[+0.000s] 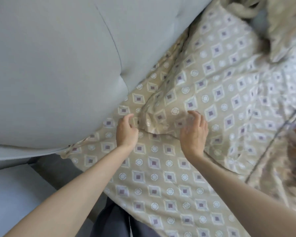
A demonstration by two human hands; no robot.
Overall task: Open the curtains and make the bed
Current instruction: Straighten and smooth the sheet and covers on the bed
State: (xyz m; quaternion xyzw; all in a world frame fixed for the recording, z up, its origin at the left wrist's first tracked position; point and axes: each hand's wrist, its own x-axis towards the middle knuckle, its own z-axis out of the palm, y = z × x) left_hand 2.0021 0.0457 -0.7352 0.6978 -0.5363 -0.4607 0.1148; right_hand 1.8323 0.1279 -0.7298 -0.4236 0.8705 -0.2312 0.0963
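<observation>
left hand [126,132]: fingers loosely curled, holding nothing, beside pillow [203,79] corner
right hand [194,134]: wide, blurred, over pillow

Head view, steeply downward, close over bed [161,185] beside headboard [58,65].

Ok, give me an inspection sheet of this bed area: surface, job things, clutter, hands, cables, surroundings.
Surface: patterned bed sheet, wrinkled near the headboard.
Job's things: matching pillow, lying along the headboard; rumpled blanket beyond it.
Clutter: nothing seen.
Hands: left hand at the pillow's corner, fingers loosely curled, grip unclear; right hand open over the pillow, blurred.
Cables: nothing seen.
Surroundings: grey padded headboard.
</observation>
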